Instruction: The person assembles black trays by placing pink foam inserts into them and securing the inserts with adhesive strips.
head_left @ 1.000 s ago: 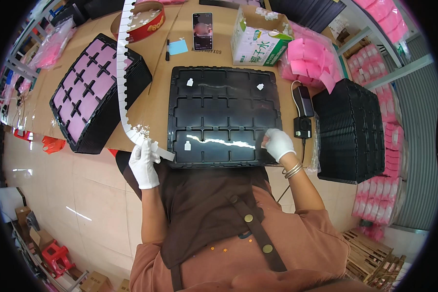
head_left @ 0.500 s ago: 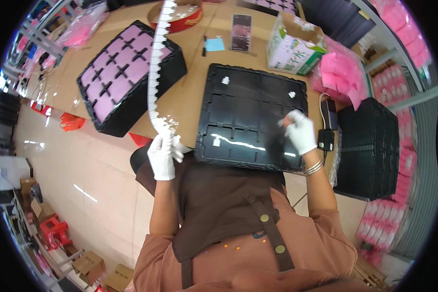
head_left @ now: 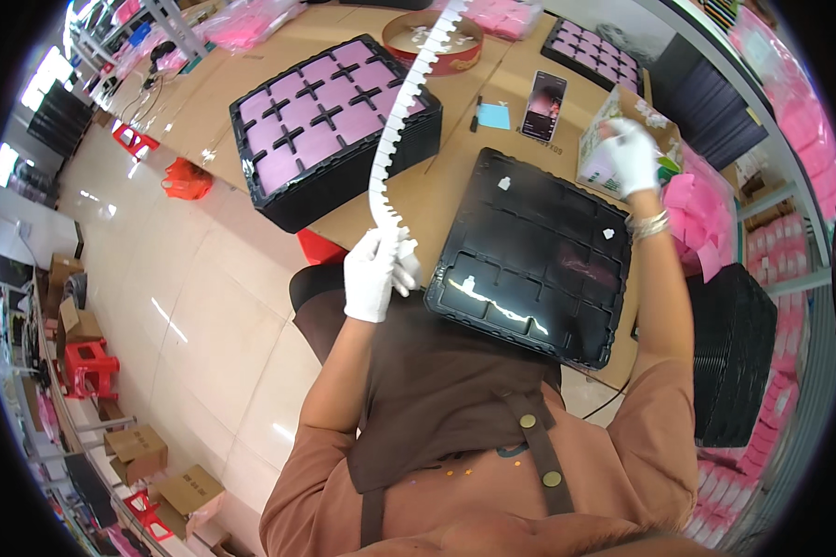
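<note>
In my gloved left hand (head_left: 370,276), closed at the table's near edge, is the lower end of a long white toothed strip (head_left: 392,139). The strip rises past the top of the view, small tabs along one edge. My gloved right hand (head_left: 633,158) is smeared by motion over the open top of a white and green carton (head_left: 593,167); its fingers cannot be made out. Between my hands lies a black compartmented tray (head_left: 529,246). Small white pieces rest on it: one piece (head_left: 504,184) far left, another (head_left: 608,234) at right, a third (head_left: 468,283) near left.
Stacked black trays with pink pads (head_left: 325,116) stand at left, beside a red round tub (head_left: 450,60) of white pieces. A phone (head_left: 543,105), blue notes (head_left: 494,116) and a pen (head_left: 476,113) lie beyond the tray. Pink packing (head_left: 692,218) and stacked black trays (head_left: 734,343) are at right.
My right hand has gone from above the black tray to the carton, farther off and to the right. The view has turned, shifting the table rightward. My left hand keeps the strip.
</note>
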Demonstrator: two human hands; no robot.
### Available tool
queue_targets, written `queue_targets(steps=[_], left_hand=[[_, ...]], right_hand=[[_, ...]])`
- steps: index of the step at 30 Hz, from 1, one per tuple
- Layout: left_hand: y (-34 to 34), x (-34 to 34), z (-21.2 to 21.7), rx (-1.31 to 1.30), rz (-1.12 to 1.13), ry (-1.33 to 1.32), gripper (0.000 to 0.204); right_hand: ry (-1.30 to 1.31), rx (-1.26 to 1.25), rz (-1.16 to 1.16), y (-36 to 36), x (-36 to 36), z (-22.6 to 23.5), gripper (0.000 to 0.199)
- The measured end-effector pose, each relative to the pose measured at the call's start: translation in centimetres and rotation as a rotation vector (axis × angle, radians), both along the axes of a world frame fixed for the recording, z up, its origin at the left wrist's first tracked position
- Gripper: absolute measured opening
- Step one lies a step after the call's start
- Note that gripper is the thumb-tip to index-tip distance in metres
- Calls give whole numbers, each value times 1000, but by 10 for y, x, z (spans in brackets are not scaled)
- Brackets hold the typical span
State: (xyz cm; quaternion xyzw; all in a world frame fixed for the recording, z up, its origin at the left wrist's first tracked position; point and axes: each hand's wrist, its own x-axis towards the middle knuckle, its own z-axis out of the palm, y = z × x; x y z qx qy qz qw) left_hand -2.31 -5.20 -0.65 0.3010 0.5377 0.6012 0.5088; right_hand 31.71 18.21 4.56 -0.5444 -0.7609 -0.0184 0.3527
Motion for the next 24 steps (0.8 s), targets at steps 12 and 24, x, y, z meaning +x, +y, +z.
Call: queue_targets(steps=[12,24], left_hand=[[-1,18,1,27,33,85,20],[5,29,-16,-44,-75,1,28]], right_hand=[[749,-1039,600,-174,-178,-56,17],[820,-852,472,-205,-142,-61,13]])
